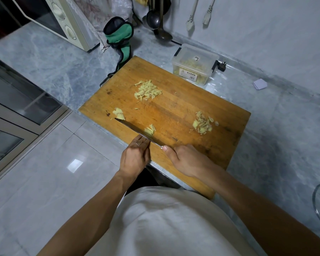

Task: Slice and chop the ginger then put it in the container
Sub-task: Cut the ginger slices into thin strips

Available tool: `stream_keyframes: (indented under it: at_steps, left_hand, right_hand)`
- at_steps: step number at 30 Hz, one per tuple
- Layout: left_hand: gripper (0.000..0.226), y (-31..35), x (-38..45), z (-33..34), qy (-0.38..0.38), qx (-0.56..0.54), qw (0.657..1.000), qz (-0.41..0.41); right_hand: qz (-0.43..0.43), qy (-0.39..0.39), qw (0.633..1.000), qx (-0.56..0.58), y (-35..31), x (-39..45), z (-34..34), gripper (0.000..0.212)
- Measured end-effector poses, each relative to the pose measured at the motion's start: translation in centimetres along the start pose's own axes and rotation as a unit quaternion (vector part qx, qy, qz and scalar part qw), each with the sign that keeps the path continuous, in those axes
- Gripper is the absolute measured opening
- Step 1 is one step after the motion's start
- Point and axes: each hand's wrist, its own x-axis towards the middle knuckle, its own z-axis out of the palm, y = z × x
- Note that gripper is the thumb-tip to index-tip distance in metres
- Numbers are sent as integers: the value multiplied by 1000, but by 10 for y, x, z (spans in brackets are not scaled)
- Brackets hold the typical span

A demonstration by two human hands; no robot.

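Marble counter (59, 67): on the cutting board (183, 100), ginger (149, 130) is chopped, knife (137, 132) gripped by the right hand (188, 159), left hand (135, 157) flat-fingered on the blade; the container (194, 63) beyond the board awaits scooping.

1. The cutting board (183, 100) is wood, worn, stained and matt.
2. The knife (135, 131) blade is smooth, bright metal.
3. The container (195, 64) is clear, cloudy plastic.
4. The counter (54, 58) is polished grey marble-look stone.
5. The ladle (152, 17) is dark, dull metal.
6. The floor (44, 172) tiles are glossy.
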Motion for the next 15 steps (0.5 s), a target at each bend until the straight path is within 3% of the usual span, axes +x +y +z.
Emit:
stream_keyframes:
  at_steps: [4,10,13,15]
  left_hand:
    - [30,0,1,1,0,2,1000,-2]
    - [50,-2,-1,7,-10,-13,1000,-18]
    - [46,-1,0,7,-5,-20,1000,-23]
    - [30,4,-1,2,13,-16,999,-26]
  right_hand:
    - [8,-3,1000,-3,1,-1,-1,69]
    - [17,3,1000,14,1,1,-2,72]
    - [16,-3,1000,13,-1,-3,-3,71]
    - [16,-11,1000,5,-3,-6,-2,67]
